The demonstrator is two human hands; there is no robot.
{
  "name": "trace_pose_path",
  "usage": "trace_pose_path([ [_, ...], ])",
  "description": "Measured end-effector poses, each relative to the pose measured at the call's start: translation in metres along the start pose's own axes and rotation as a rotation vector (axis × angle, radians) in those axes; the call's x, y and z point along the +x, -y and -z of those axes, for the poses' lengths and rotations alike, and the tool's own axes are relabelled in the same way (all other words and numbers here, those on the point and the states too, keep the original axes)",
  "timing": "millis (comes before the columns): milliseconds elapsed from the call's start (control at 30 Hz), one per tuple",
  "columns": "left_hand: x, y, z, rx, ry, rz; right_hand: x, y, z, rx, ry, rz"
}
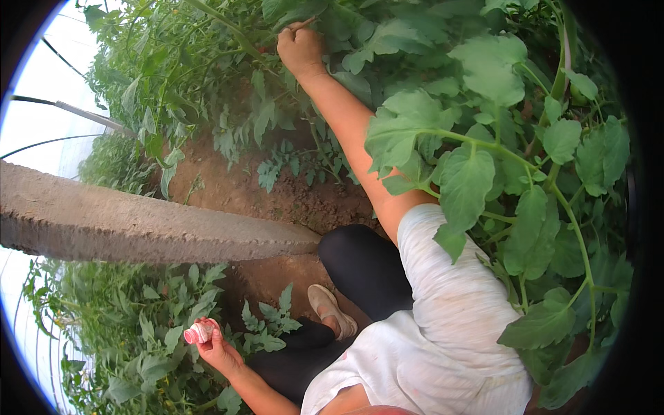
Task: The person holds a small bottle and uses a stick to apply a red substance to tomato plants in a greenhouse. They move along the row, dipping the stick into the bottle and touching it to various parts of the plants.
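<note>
My left hand (pixel 222 354) holds a small bottle (pixel 201 332) between thumb and fingers. The bottle is whitish with a pink-red neck, its mouth tilted outward beside tomato foliage. Up among the tomato leaves is my right hand (pixel 302 51), its arm stretched far out. Its fingers are curled, and a thin brown stick (pixel 306 23) shows above the knuckles. Leaves partly cover the stick, so its far end is hidden. A thick green stem (pixel 236 35) runs just left of that hand. A small red spot behind the stem is too blurred to name.
A rough concrete post (pixel 155 225) crosses from the left edge to my knee. Tomato leaves (pixel 469 181) hang close over my right arm. More tomato plants (pixel 150 332) grow around my left hand. Bare soil (pixel 270 202) lies between the plants, near my shoe (pixel 332 308).
</note>
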State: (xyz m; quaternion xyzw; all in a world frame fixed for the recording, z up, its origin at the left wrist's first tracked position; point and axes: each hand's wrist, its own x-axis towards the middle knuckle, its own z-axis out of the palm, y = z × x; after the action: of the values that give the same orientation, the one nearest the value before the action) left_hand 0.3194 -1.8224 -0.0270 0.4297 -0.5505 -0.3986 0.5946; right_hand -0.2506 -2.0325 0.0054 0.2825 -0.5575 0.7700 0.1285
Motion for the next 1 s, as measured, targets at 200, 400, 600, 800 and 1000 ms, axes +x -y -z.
trace_pose_path([
  [200,-0.001,-0.003,-0.004,-0.001,-0.011,0.006,-0.005,-0.004,0.003,-0.15,0.197,0.03],
  [400,-0.005,-0.004,-0.005,0.009,-0.024,-0.01,-0.011,-0.003,-0.002,0.32,0.168,-0.103],
  [600,-0.005,-0.005,-0.013,-0.013,-0.004,-0.009,-0.005,-0.001,0.007,0.133,0.173,-0.07],
  [800,-0.018,-0.005,-0.002,-0.044,-0.074,0.027,-0.013,-0.009,-0.008,0.023,0.192,0.052],
  [1000,-0.002,-0.015,-0.034,-0.077,0.033,0.075,0.014,0.061,0.063,0.079,-0.222,-0.107],
])
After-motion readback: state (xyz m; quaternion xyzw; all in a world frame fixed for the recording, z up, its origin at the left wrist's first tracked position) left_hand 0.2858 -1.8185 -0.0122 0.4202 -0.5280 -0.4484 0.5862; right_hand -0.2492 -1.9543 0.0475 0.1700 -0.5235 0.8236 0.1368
